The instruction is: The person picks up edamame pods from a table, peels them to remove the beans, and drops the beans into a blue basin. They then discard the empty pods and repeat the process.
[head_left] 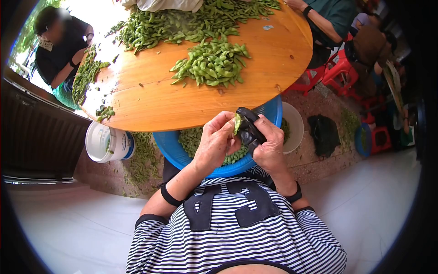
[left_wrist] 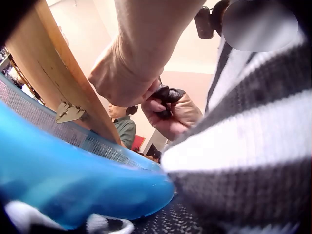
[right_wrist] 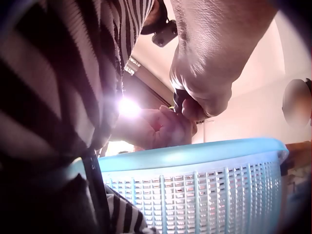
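My left hand pinches a green bean pod between thumb and fingers, right at a black hand tool. My right hand grips that tool, thumb and fingers curled round it. Both hands meet above a blue plastic basket that holds shelled green beans. In the right wrist view, part of the tool shows between the two hands, over the basket's rim. The left wrist view has the tool dark between the fingers, with the pod hidden.
A wooden table stands just beyond the basket, bearing a small pile of pods and a larger heap. White buckets stand to either side. People sit around the table; red stools are at the right.
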`<control>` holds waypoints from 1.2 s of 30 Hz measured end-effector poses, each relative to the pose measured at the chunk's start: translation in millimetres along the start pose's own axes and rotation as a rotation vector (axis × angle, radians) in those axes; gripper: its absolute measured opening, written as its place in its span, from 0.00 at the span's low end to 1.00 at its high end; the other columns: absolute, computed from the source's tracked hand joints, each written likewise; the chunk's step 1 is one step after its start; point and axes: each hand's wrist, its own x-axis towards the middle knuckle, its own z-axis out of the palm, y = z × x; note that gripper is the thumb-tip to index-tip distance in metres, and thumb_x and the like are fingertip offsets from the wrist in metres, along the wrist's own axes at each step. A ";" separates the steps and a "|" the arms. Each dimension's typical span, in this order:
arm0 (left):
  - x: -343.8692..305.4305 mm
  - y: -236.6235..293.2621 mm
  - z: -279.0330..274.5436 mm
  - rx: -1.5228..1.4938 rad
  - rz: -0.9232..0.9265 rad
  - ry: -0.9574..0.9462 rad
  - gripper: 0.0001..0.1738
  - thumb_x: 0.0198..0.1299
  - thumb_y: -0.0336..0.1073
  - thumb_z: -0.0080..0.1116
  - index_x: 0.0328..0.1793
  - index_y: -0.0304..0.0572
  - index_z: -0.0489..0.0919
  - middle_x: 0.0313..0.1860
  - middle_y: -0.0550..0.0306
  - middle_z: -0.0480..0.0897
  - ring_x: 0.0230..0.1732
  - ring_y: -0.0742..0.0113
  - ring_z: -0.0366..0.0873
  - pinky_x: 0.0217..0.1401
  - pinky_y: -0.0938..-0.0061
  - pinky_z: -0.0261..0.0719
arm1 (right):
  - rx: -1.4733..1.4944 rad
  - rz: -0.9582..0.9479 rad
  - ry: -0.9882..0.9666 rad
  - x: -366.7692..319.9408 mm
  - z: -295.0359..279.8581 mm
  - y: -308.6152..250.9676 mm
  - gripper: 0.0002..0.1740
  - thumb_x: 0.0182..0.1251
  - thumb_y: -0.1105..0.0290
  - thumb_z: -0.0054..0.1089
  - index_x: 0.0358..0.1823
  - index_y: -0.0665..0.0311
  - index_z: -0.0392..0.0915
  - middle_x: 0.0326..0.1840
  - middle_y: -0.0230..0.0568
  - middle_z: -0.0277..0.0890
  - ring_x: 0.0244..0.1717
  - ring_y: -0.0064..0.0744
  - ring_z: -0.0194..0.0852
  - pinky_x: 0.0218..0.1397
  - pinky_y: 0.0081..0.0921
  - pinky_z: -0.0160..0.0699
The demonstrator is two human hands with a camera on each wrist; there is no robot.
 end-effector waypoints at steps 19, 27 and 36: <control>-1.4 45.7 -16.6 1.105 0.345 -0.466 0.11 0.60 0.20 0.54 0.47 0.34 0.81 0.47 0.55 0.84 0.54 0.70 0.77 0.61 0.72 0.74 | 0.560 0.180 0.218 -16.1 -75.5 47.1 0.43 0.57 0.42 0.68 0.59 0.75 0.72 0.40 0.29 0.71 0.28 0.15 0.63 0.30 0.15 0.65; 52.1 83.3 -38.1 1.691 0.732 0.143 0.11 0.57 0.23 0.57 0.45 0.38 0.83 0.35 0.51 0.80 0.31 0.59 0.80 0.38 0.70 0.80 | -0.762 0.270 0.394 -31.6 -120.3 66.8 0.27 0.44 0.86 0.45 0.52 0.76 0.69 0.38 0.53 0.65 0.42 0.59 0.69 0.49 0.30 0.71; 35.3 75.8 -33.8 1.336 0.645 0.311 0.09 0.59 0.24 0.57 0.45 0.37 0.79 0.33 0.57 0.80 0.28 0.70 0.79 0.32 0.75 0.79 | -0.053 0.300 0.019 2.1 -48.1 25.6 0.24 0.45 0.90 0.44 0.47 0.73 0.76 0.33 0.36 0.73 0.36 0.26 0.70 0.40 0.20 0.70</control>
